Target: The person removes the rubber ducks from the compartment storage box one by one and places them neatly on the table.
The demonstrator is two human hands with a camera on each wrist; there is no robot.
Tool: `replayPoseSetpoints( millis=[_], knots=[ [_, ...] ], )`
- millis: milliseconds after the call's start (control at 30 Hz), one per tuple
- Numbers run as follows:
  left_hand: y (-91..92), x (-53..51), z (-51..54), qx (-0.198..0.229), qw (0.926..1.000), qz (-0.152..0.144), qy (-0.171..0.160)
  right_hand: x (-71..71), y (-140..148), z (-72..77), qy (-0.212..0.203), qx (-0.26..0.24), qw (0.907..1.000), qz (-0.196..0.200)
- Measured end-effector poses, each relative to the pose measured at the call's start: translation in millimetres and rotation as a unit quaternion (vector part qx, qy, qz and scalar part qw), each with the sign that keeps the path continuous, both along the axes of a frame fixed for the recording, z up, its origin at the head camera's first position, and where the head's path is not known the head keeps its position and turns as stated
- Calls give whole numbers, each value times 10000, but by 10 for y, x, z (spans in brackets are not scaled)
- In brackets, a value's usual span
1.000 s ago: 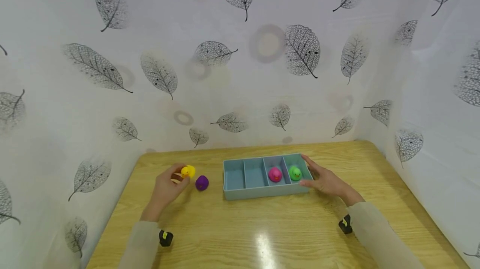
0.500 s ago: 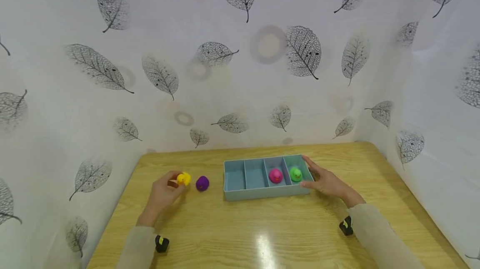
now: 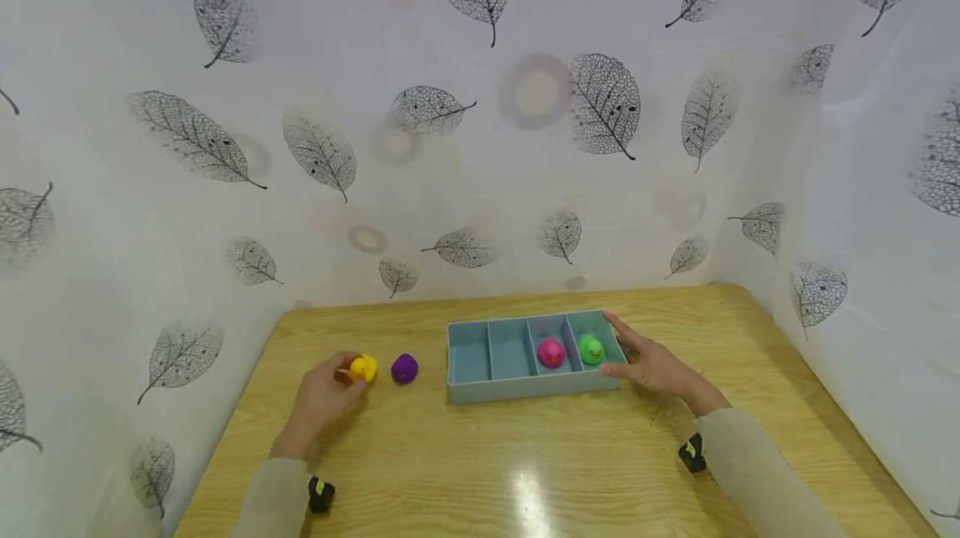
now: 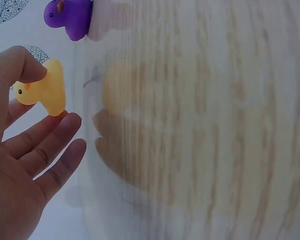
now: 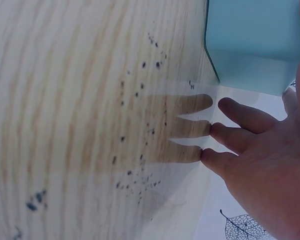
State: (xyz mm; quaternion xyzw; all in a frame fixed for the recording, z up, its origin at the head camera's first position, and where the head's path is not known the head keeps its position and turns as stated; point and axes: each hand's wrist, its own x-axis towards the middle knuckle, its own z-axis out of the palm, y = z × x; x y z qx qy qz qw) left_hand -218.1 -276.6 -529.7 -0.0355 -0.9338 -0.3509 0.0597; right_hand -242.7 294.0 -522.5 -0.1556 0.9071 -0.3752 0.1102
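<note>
Leaf-printed sheeting [image 3: 480, 179] backs the wood-grain counter [image 3: 435, 463]. Pinched by the left hand [image 3: 321, 398], the yellow duck [image 3: 366, 366] is farther left than before, beside the purple duck [image 3: 404, 369]; the right hand [image 3: 656, 364] grips the tray [image 3: 495, 390].

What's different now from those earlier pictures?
The left hand, pinching the yellow duck throughout, moved back toward the person and slightly left, away from the purple duck. Nothing was let go. The purple duck, pink duck, green duck, tray and right hand stayed put.
</note>
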Motion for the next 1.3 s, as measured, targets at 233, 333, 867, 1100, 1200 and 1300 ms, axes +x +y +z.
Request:
replayPoseSetpoints(
  millis=[233, 333, 867, 1100, 1200, 1300],
  knots=[
    [-14, 1, -33, -95, 9999, -102, -26, -1, 6, -11, -84, -3, 10000, 23],
    [-13, -4, -43, -90, 9998, -151, -83, -7, 3, -15, -172, -21, 9998, -41],
    [27, -46, -86, -303, 9989, -358, -36, -5, 12, -28, -116, 30, 9999, -15],
    [46, -51, -97, -332, 9986, -422, -9, -2, 0, -22, -179, -10, 9998, -33],
    [40, -55, -114, -293, 9986, -436, 35, -4, 0, -19, -171, -1, 9999, -24],
    [37, -54, -121, -237, 9987, -441, 66, -2, 3, -14, -149, 1, 9999, -9]
  ],
)
